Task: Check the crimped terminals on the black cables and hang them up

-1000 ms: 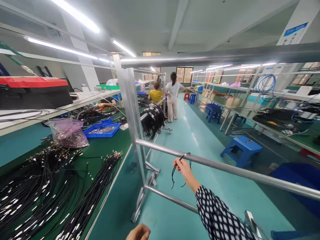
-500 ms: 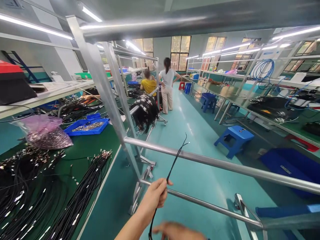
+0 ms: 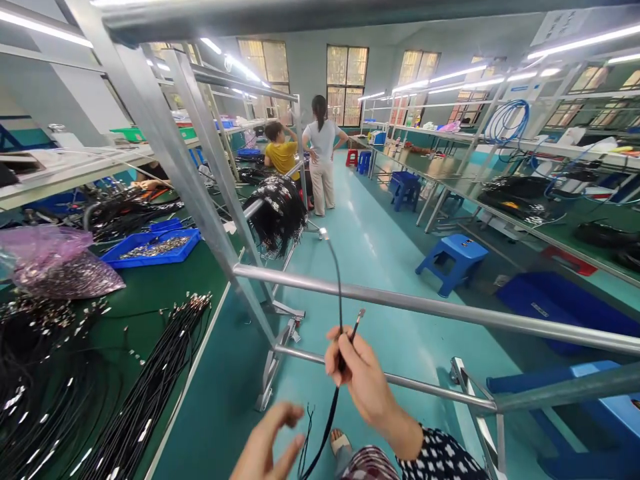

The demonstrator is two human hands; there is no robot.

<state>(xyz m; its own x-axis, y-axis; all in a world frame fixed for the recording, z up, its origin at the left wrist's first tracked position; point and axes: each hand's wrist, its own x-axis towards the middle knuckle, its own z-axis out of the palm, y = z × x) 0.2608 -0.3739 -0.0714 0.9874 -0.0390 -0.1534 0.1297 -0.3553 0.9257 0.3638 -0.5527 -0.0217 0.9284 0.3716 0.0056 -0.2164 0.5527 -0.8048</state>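
My right hand (image 3: 367,380) is closed around a black cable (image 3: 331,417) near its end, in front of the metal rack. Above the fingers the cable splits into two thin leads, one tipped with a small metal connector (image 3: 361,313), the other rising higher to a pale tip. Lower left, my left hand (image 3: 273,443) is open, fingers spread and slightly blurred, holding nothing. Thin bare lead ends (image 3: 307,433) hang just right of it. On the bench at left lies a bundle of similar black cables (image 3: 155,380) with metal ends.
A metal rack bar (image 3: 425,307) crosses in front, with black cables (image 3: 277,213) hung on a rack beyond. A blue tray (image 3: 187,251) and a pink bag (image 3: 75,280) of small metal parts sit at left. Blue stools (image 3: 453,260) and two people (image 3: 323,160) are farther off.
My left hand has let go of the cable and dropped lower left. My right hand has risen, now gripping the cable near its connector end. The view has shifted slightly.
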